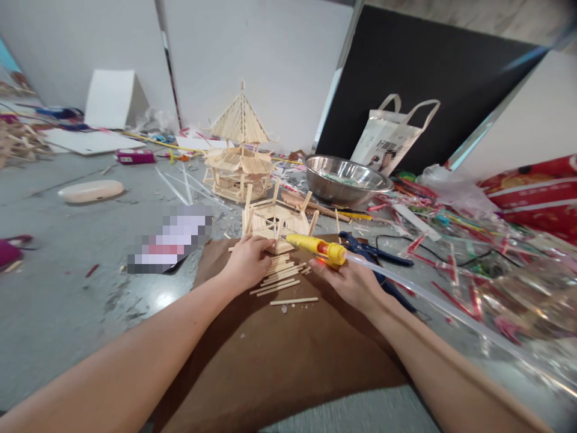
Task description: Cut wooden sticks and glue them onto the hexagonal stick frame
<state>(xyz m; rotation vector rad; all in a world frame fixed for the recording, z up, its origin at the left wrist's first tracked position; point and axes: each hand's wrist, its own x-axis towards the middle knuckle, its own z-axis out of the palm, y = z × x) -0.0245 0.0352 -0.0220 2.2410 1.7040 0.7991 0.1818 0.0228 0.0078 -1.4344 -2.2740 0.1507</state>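
My right hand (349,279) is wrapped round a yellow hot glue gun (315,248), whose nozzle points left at the front of a small frame of wooden sticks (256,219). A long clear glue stick (419,291) runs out of the gun's back. At that frame's front, my left hand (249,261) is closed with its fingertips at a short upright wooden stick (279,232); its grip is partly hidden. Loose wooden sticks (282,273) lie between my hands on a brown board (256,349). Behind stands a tiered stick pavilion (241,150) with a pointed roof.
A steel bowl (347,180) stands behind right, near a white bag (385,141). Blue-handled pliers (383,252) lie right of the board, beside plastic scraps. To the left are a phone (171,240), a white oval case (91,191) and a purple box (135,157).
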